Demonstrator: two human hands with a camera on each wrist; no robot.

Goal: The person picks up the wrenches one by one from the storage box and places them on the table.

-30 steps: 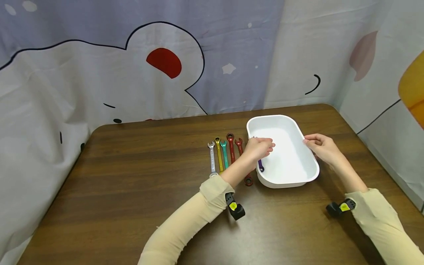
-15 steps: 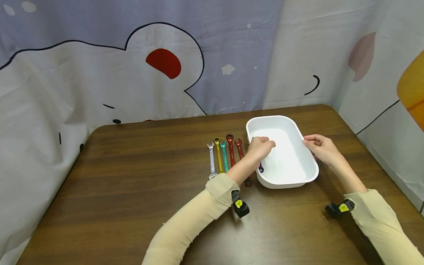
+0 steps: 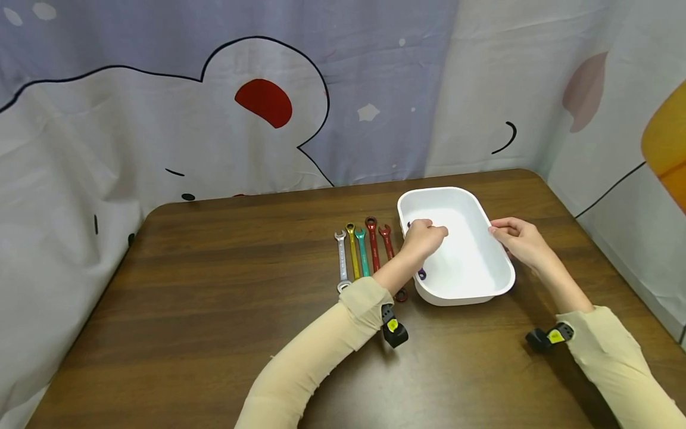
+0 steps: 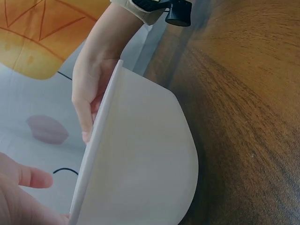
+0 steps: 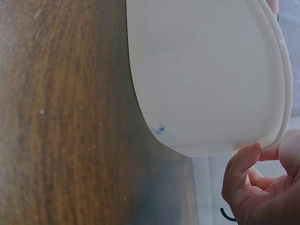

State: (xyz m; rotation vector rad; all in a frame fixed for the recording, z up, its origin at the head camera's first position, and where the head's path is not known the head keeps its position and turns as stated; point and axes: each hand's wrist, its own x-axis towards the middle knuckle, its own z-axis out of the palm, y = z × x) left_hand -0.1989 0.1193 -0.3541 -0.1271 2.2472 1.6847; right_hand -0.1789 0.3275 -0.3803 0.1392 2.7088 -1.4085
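Note:
A white rectangular plastic tray [image 3: 471, 268] sits on the table's right half. My right hand [image 3: 518, 239] pinches its right rim between thumb and fingers, as the right wrist view shows. My left hand [image 3: 422, 241] reaches over the left rim into the tray, above a purple wrench [image 3: 422, 274] lying along the left wall. The hand covers the wrench's middle; both ends show. In the left wrist view one digit [image 4: 35, 177] stands above the rim and the rest dips behind it, so I cannot tell whether the fingers grip the wrench.
Left of the tray lie wrenches in a row: silver [image 3: 342, 262], yellow [image 3: 353, 250], green [image 3: 361, 253] and two red, one longer red wrench [image 3: 372, 238] and one red wrench [image 3: 387, 238] beside the tray. A printed curtain [image 3: 375, 89] hangs behind the wooden table [image 3: 214, 298].
My left hand has shifted slightly right over the purple wrench, and its spread fingers have drawn together. My right hand, the tray and the row of wrenches stay in place.

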